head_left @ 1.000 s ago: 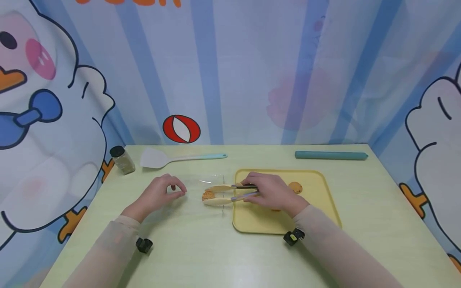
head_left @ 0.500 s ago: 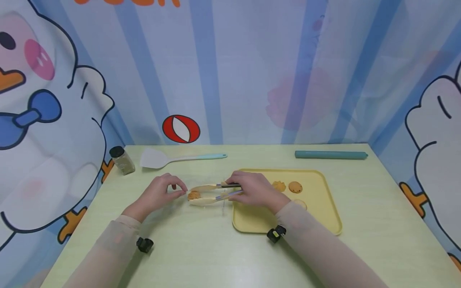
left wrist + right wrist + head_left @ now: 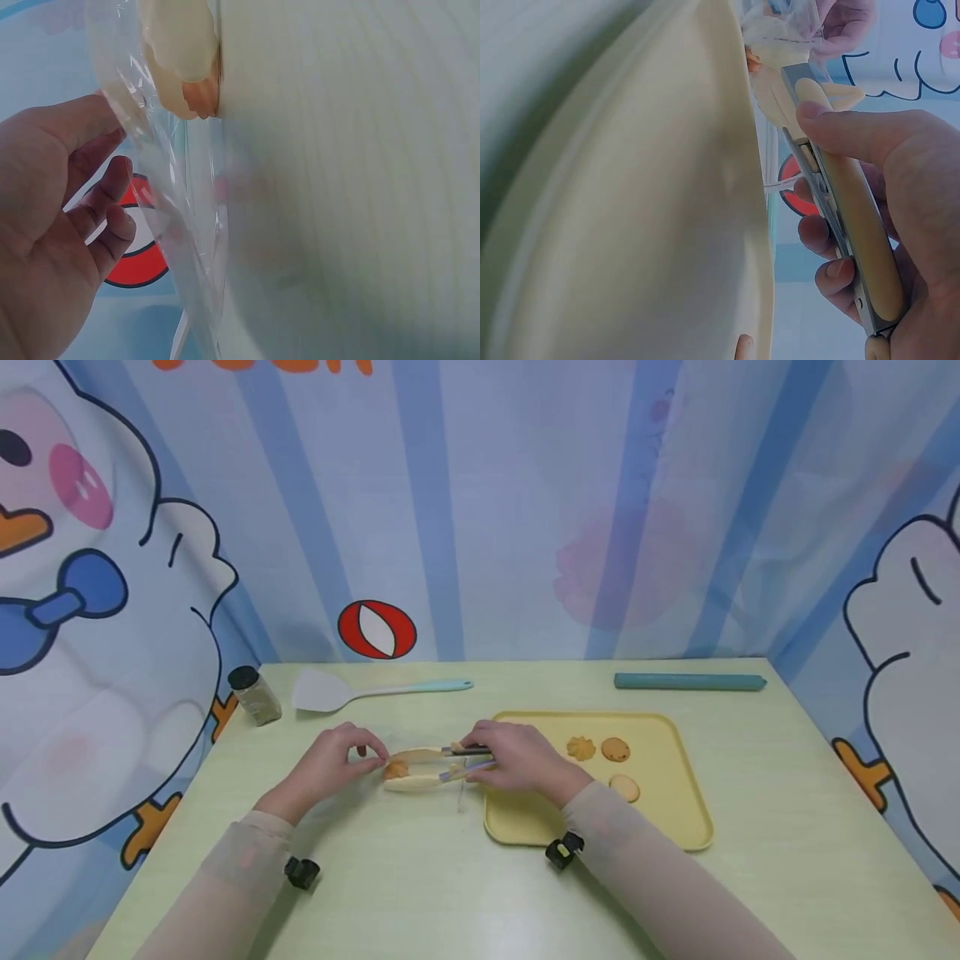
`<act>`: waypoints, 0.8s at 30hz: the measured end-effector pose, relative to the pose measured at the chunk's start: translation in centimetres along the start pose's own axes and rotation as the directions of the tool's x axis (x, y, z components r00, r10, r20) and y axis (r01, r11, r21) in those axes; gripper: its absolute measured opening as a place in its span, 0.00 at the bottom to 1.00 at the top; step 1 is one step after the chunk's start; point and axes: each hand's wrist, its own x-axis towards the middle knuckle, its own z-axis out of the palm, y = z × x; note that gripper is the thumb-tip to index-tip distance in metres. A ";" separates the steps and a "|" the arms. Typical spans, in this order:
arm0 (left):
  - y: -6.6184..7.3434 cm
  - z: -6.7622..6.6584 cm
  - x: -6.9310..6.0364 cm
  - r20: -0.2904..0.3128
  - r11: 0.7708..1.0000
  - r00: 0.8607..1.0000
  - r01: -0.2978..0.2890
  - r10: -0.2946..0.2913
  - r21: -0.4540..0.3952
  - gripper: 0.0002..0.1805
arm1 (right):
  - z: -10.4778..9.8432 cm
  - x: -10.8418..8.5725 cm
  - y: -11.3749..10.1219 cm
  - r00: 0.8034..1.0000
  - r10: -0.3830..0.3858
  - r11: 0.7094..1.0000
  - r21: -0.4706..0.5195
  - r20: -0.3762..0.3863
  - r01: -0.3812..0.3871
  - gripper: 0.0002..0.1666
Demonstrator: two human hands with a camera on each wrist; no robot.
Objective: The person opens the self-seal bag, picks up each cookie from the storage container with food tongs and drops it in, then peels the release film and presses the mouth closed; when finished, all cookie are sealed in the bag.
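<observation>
My left hand (image 3: 326,768) pinches the upper layer of a clear plastic bag (image 3: 161,180) between thumb and fingers, lifting its mouth off the table. From the other side, my right hand (image 3: 521,762) grips a pair of tongs (image 3: 847,217) by its cream and metal handles. The cream tips of the tongs are inside the bag, around a brown cookie (image 3: 395,770) close to my left fingertips. Several cookies, among them a jagged one (image 3: 581,748) and a pale round one (image 3: 624,788), lie on a yellow tray (image 3: 525,827) beneath my right forearm.
Behind my left hand lies a white spatula (image 3: 322,691) with a pale blue handle end. A black-lidded jar (image 3: 257,697) stands at the back left. At the back right is a teal rod-shaped roll (image 3: 690,682). A printed curtain (image 3: 510,527) closes off the table's far edge.
My right hand has moved left with the tongs, carrying the cookie deeper into the bag. More of the tray's cookies now show. My left hand has stayed nearly in place.
</observation>
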 end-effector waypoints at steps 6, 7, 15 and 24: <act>-0.2 0.1 -0.4 -0.016 1.000 1.000 -0.022 0.022 0.002 0.06 | -0.5 -0.1 -0.4 1.000 0.016 0.999 0.031 0.013 -0.016 0.27; -0.2 0.1 -0.4 -0.015 1.000 1.000 -0.023 0.023 0.000 0.06 | -0.7 -0.1 -0.5 1.000 0.021 0.999 0.033 0.015 -0.021 0.28; 0.0 0.1 -0.4 0.027 1.000 1.000 -0.001 0.000 0.014 0.07 | -1.8 -1.8 -0.1 0.998 0.054 0.998 -0.009 0.012 -0.054 0.29; 0.1 0.1 -0.2 0.040 1.000 0.999 0.007 -0.008 0.031 0.07 | -3.3 -5.3 1.3 0.993 0.111 0.993 0.034 -0.050 -0.109 0.28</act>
